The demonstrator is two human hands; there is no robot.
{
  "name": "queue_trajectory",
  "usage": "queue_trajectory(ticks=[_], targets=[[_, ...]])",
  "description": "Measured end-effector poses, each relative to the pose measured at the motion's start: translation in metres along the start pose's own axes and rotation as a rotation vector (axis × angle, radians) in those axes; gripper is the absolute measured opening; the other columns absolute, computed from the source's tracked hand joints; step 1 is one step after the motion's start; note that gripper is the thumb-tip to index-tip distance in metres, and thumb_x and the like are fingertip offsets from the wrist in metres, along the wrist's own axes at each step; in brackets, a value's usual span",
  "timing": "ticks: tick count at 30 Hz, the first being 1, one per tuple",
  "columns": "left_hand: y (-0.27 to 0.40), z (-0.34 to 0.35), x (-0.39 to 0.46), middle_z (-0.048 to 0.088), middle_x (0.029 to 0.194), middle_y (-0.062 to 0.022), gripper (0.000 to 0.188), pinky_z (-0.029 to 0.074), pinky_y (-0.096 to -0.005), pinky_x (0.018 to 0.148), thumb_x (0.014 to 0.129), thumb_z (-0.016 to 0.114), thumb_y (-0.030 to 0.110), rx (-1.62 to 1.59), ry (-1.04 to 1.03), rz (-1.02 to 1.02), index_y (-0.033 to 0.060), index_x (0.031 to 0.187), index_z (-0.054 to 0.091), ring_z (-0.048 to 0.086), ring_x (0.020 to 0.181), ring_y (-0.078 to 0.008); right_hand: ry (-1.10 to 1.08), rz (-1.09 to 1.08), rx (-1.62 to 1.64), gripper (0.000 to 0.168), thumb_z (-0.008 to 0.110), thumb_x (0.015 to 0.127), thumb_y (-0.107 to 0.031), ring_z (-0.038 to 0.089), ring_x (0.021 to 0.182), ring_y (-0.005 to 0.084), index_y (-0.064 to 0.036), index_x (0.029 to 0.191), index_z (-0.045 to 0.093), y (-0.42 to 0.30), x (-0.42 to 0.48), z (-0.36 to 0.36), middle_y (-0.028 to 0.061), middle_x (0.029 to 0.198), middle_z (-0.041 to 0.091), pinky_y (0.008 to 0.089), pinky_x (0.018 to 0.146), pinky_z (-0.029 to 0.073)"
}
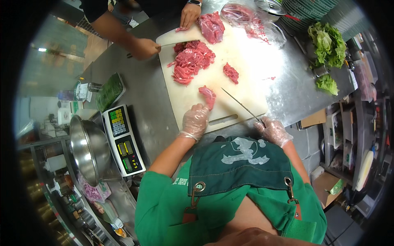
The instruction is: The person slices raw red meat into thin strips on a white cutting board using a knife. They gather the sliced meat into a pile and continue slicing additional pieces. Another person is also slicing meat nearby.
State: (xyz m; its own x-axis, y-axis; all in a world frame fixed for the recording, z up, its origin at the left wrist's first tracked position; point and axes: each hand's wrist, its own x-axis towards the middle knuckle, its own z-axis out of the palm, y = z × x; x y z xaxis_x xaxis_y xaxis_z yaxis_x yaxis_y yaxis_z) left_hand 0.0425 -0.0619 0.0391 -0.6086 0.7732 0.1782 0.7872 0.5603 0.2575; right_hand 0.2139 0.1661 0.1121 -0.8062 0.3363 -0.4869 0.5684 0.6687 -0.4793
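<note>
My left hand (196, 121), in a clear plastic glove, has its fingers curled at the near end of a strip of raw red meat (208, 94) on the white cutting board (197, 98). My right hand (273, 130), gloved the same way, grips a knife (241, 104) by its handle beside the board's near right corner. The long thin blade points up and left over the board, apart from the strip. Farther up lies a small heap of sliced meat (231, 73). A larger pile of sliced meat (194, 60) and a big meat chunk (212, 27) lie beyond it.
Across the table, a co-worker's hand (147, 48) holds another knife (178, 43) at the large pile; their other hand (190, 15) rests by the chunk. A digital scale (123, 138) and steel bowl (92, 150) stand left. Bagged meat (243, 18) and lettuce (327, 43) are right.
</note>
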Motion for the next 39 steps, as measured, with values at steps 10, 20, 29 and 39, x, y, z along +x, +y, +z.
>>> queue_trajectory(ticks=[10, 20, 29, 39], targets=[[-0.007, -0.028, 0.027, 0.061, 0.099, -0.0081, 0.034, 0.044, -0.0286, 0.082, 0.083, 0.057, 0.017, -1.755, -0.069, -0.637, -0.0065, 0.108, 0.056, 0.057, 0.085, -0.0139, -0.042, 0.055, 0.029, 0.040, 0.054, 0.088, -0.038, 0.057, 0.091, 0.0423, 0.001, 0.096, 0.058, 0.004, 0.004, -0.001, 0.0265, 0.091, 0.061, 0.0458, 0.079, 0.044], [-0.019, -0.033, 0.042, 0.062, 0.108, -0.0121, 0.050, 0.046, -0.0273, 0.084, 0.074, 0.058, 0.014, -1.875, -0.125, -0.327, -0.0101, 0.117, 0.052, 0.059, 0.094, -0.0157, 0.039, 0.149, 0.104, 0.044, 0.054, 0.088, -0.039, 0.058, 0.096, 0.0404, 0.000, 0.106, 0.057, 0.011, -0.001, -0.002, 0.0259, 0.098, 0.061, 0.0440, 0.081, 0.045], [-0.018, -0.055, 0.066, 0.063, 0.106, -0.0123, 0.027, 0.046, -0.0299, 0.085, 0.077, 0.054, 0.009, -0.940, 0.016, 0.028, -0.0018, 0.101, 0.060, 0.059, 0.095, -0.0213, 0.028, 0.172, 0.104, 0.043, 0.053, 0.088, -0.039, 0.057, 0.093, 0.0434, 0.001, 0.103, 0.057, 0.009, -0.002, -0.005, 0.0286, 0.093, 0.060, 0.0450, 0.079, 0.045], [0.008, -0.001, 0.015, 0.053, 0.116, -0.0142, 0.037, 0.044, -0.0354, 0.084, 0.067, 0.063, 0.013, -0.023, -0.045, 0.326, -0.0007, 0.102, 0.057, 0.052, 0.106, -0.0255, 0.053, 0.155, 0.079, 0.049, 0.050, 0.089, -0.044, 0.059, 0.092, 0.0402, 0.003, 0.099, 0.060, 0.013, -0.001, 0.001, 0.0273, 0.095, 0.061, 0.0419, 0.082, 0.045]])
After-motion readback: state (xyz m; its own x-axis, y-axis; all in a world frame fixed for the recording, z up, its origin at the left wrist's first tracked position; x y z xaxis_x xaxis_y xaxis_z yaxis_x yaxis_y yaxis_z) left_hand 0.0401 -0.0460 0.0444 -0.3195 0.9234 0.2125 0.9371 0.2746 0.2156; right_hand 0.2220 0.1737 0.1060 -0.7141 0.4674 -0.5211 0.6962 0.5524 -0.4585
